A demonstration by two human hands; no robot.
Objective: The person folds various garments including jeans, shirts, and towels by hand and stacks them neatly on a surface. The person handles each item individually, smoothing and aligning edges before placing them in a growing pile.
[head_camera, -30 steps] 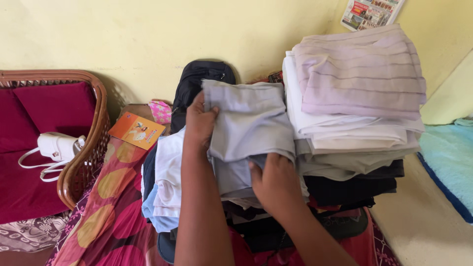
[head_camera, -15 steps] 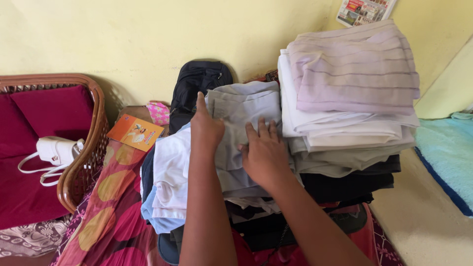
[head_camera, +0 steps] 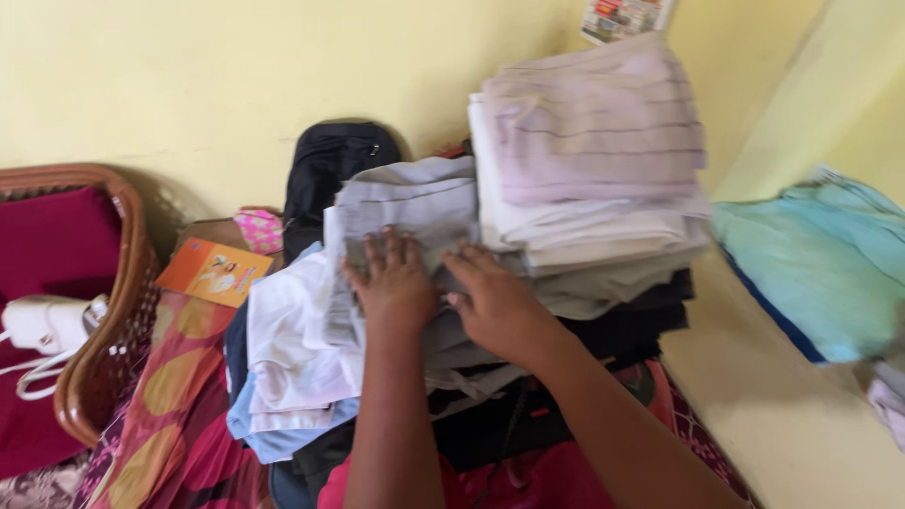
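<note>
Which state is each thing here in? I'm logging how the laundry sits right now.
Left hand: flat, palm down on the grey folded garment.
Right hand: flat, pressing the same garment.
Grey folded garment: folded, atop the middle pile.
Tall clothes stack: folded, piled high, leaning slightly.
White garment: folded, on the left pile.
Black bag: upright against the wall.
Orange booklet: closed, lying flat.

Grey folded garment (head_camera: 415, 203), lilac striped cloth (head_camera: 594, 123), orange booklet (head_camera: 215, 271).

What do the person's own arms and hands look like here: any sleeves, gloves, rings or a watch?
Both forearms are bare up to the bottom edge of the picture; no sleeve shows. The left hand and right hand wear no gloves. No ring, watch or bracelet is visible, though the picture is somewhat blurred.
</note>
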